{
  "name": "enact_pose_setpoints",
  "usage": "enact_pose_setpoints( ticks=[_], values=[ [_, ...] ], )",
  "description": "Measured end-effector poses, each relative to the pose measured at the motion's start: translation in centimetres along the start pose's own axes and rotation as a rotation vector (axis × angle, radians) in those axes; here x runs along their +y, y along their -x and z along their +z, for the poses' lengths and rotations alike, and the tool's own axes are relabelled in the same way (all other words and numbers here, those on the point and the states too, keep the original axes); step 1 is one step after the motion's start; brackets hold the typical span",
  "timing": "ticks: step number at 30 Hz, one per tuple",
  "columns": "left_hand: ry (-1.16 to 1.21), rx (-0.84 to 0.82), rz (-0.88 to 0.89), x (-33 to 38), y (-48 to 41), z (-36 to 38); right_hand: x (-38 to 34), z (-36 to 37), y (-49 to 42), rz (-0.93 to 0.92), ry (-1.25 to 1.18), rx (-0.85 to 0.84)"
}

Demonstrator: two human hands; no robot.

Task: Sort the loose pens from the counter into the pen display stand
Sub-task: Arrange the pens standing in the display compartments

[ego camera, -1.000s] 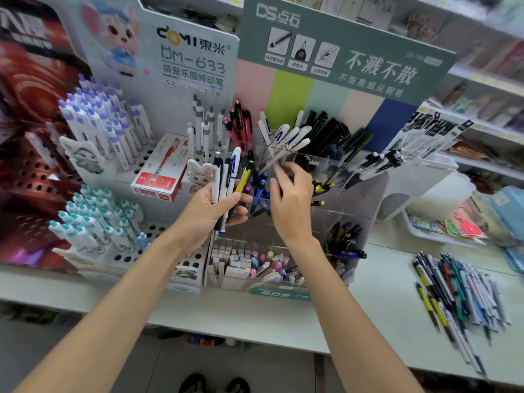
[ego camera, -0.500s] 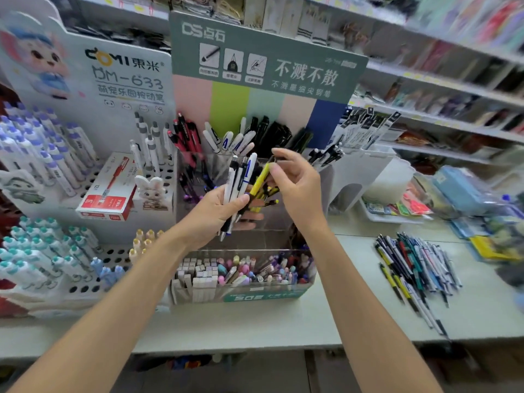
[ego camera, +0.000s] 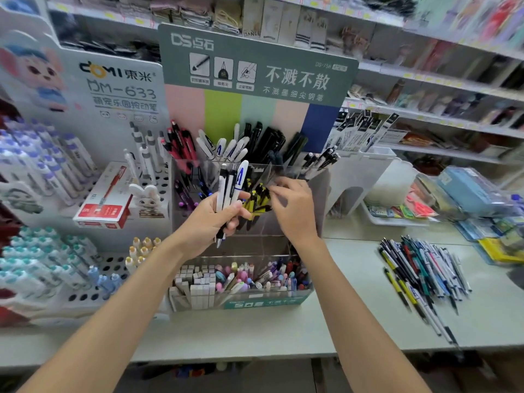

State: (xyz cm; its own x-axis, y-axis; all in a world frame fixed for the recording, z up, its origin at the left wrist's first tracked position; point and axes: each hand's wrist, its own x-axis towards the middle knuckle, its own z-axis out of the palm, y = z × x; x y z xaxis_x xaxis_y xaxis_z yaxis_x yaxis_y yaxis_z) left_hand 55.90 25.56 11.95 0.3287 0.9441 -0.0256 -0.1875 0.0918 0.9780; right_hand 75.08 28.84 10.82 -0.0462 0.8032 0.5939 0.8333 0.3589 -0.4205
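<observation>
Presently the left grip (ego camera: 209, 222) is wrapped round a bundle of pens (ego camera: 231, 191). The bundle stands nearly upright, with the white, black and blue barrels rising above the fingers and the tips projecting below the palm. This grip is held in front of the pen display stand (ego camera: 269, 302), at the level of its middle tier.

The right grip (ego camera: 295, 211) is just beside the left. Its fingers are bent and the fingertips (ego camera: 273, 188) are at the yellow-and-black pens (ego camera: 256, 201) that sit in the middle tier. Whether it pinches one of them cannot be told.

The stand occupies the centre of the bench (ego camera: 312, 330), with its front label near the front edge.
- Rear tier: red pens (ego camera: 181, 143), white pens (ego camera: 226, 148) and black pens (ego camera: 269, 143).
- Front tier: pastel pens (ego camera: 246, 276) and small boxes (ego camera: 195, 282).

The loose pens (ego camera: 422, 273) lie in a flat heap toward the right end of the bench, well apart from both grips.

A white pen rack (ego camera: 85, 296) stands on the left part of the bench, touching the stand. A red box (ego camera: 105, 205) and a rabbit figure (ego camera: 147, 197) rest on it.
</observation>
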Motion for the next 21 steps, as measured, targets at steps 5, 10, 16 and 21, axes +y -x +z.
enact_pose_setpoints(
  ticks=[5, 10, 16, 21],
  values=[
    [-0.014, 0.018, 0.024, 0.7, 0.1, -0.8, -4.8, -2.2, -2.1, 0.074, -0.440, -0.138],
    [0.015, 0.031, -0.001, 2.1, 0.4, -1.6, -8.6, -2.6, -5.4, 0.022, -0.611, -0.143],
    [-0.067, 0.151, 0.039, 3.0, 1.3, -4.0, -9.3, -3.0, -11.0, -0.046, -0.574, 0.434],
    [0.043, 0.183, -0.007, 2.8, 1.7, -3.9, -7.6, 1.1, -10.1, -0.194, -0.245, 0.096]
  ],
)
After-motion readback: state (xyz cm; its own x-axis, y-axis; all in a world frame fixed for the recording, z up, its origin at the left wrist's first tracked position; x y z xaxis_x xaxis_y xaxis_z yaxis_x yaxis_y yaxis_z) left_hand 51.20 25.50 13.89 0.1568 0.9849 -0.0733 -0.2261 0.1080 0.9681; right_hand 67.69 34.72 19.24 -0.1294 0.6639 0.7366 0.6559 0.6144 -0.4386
